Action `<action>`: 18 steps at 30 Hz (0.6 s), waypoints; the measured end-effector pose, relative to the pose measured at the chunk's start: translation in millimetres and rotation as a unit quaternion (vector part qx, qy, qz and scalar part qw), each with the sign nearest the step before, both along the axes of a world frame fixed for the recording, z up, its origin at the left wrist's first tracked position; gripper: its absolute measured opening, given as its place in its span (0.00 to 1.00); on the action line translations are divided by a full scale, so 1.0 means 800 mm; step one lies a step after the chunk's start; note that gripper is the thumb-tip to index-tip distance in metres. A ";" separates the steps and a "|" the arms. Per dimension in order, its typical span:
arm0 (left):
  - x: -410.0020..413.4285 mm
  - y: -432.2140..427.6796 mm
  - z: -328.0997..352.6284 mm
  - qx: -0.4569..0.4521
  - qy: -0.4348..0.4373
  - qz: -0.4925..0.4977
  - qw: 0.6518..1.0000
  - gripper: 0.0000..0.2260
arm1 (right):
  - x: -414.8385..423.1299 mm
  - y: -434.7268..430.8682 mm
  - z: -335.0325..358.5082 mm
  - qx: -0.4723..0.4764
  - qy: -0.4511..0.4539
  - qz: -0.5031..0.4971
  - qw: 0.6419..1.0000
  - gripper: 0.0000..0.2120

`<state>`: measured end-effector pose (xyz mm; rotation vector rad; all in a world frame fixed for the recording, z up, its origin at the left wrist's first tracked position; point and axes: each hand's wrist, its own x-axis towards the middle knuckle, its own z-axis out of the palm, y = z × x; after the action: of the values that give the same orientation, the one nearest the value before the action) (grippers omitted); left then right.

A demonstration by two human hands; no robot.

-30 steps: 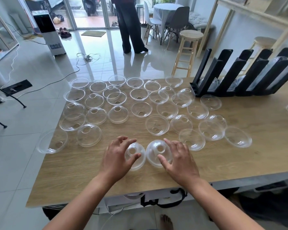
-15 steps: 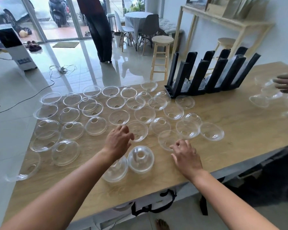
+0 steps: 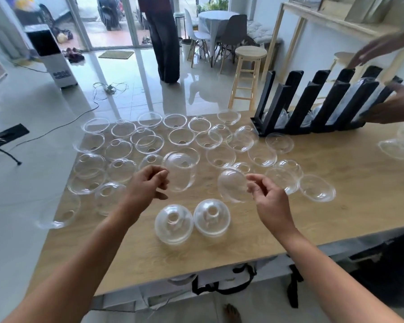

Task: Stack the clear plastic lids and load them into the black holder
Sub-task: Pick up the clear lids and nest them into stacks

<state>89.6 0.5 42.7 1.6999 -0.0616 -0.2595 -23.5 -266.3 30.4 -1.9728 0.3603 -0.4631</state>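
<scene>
Head view first. "How far has the person got?" asks one observer.

"Barely begun, by the look of it," says the other. "The left hand point(image 3: 149, 183) pinches the rim of a clear lid point(image 3: 181, 173), lifted off the bench point(image 3: 336, 206) and tilted. The right hand point(image 3: 266, 194) pinches a second lid point(image 3: 232, 185) the same way, close beside the first. The two are not yet nested."

"Any stack made?"

"None that shows between the hands. Just below both hands, nearer the person, two dome-up lids point(image 3: 173, 223) sit side by side on the bench. Whether either is more than one lid deep cannot be told."

"And the rest?"

"Beyond the hands and out past the left hand, many loose lids point(image 3: 124, 149) lie spread over the bench, some dome up, some rim up, a few overlapping. More lie just to the right of the right hand."

"The black holder point(image 3: 313, 106)?"

"Well beyond the right hand, at the far edge of the bench. Some clear plastic shows low between its slats and in one slot, so a little seems to be loaded. Another person's hand point(image 3: 392, 106) is on its right end."

"So what is left?"

"Nearly everything, by that reading: nest the pair in hand, gather the spread into stacks, and carry each stack across to the slots."
</scene>
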 end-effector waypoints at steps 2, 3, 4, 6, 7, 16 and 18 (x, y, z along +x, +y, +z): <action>-0.012 0.024 0.005 -0.077 0.084 0.000 0.993 0.04 | 0.009 0.007 0.003 0.124 0.023 -0.002 0.992 0.08; -0.018 0.033 0.003 -0.100 0.120 -0.009 0.988 0.05 | 0.013 0.008 0.000 0.175 0.046 0.000 0.983 0.08; -0.026 0.042 -0.001 -0.110 0.151 -0.019 0.982 0.06 | 0.017 0.009 -0.005 0.216 0.078 0.006 0.973 0.08; -0.042 0.053 -0.014 -0.105 0.195 -0.033 0.975 0.09 | 0.021 0.012 -0.020 0.250 0.147 0.024 0.957 0.09; -0.049 0.057 -0.022 -0.098 0.211 -0.034 0.972 0.09 | 0.021 0.014 -0.030 0.250 0.175 0.029 0.952 0.09; -0.069 0.054 -0.075 -0.037 0.236 0.032 0.970 0.11 | 0.023 0.028 -0.075 0.204 0.237 0.001 0.950 0.07; -0.068 0.052 -0.080 0.021 0.198 0.055 0.978 0.13 | 0.024 0.029 -0.079 0.156 0.231 -0.003 0.960 0.08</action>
<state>35.3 41.7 -21.4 1.6594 0.3333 -0.5145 -4.4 -243.0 -32.5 -1.7536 0.6883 0.0608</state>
